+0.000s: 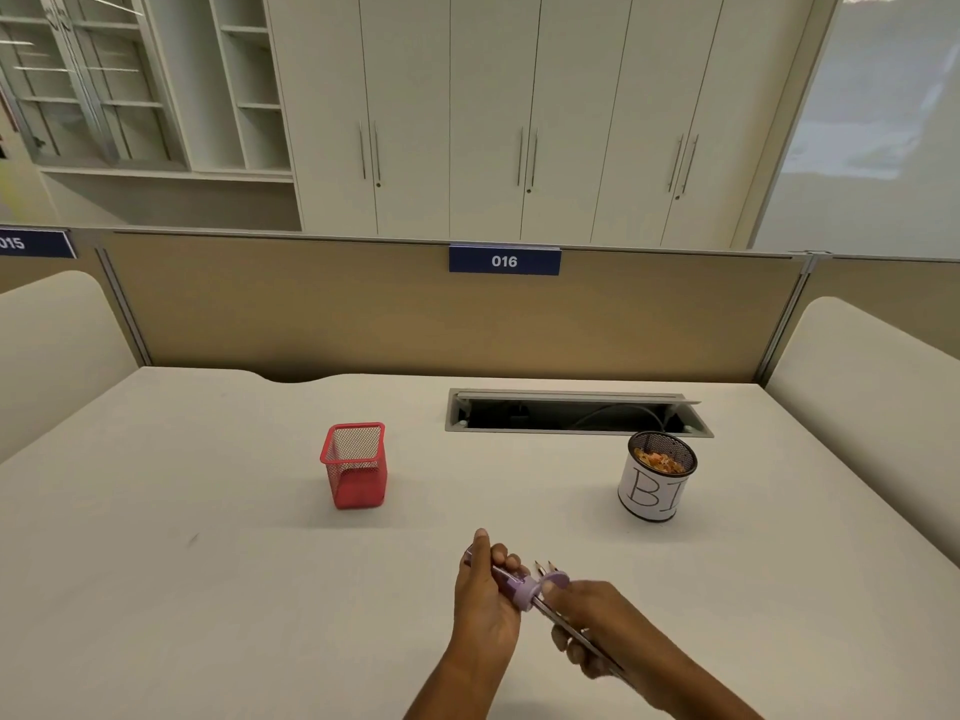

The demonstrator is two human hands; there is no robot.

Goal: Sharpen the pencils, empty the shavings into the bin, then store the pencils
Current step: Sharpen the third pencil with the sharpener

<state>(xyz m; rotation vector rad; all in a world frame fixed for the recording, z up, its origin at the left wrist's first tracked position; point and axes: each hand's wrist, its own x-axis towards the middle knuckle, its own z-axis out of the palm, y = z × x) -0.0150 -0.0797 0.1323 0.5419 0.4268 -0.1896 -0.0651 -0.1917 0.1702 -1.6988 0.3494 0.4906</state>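
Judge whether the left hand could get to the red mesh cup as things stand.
Probably yes: only bare desk lies between the left hand and the red mesh cup. It grips the purple sharpener, though.

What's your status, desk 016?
Left hand grips purple sharpener; right hand grips pencil at its mouth. Two sharpened tips show between hands. Bin holds shavings, red mesh holder empty. Nothing in the way.

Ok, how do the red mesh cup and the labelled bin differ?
The red mesh cup is square and looks empty; the bin is round and holds shavings. The cup is bare red mesh; the bin is dark mesh wrapped in white lettered paper. Both stand upright on the desk.
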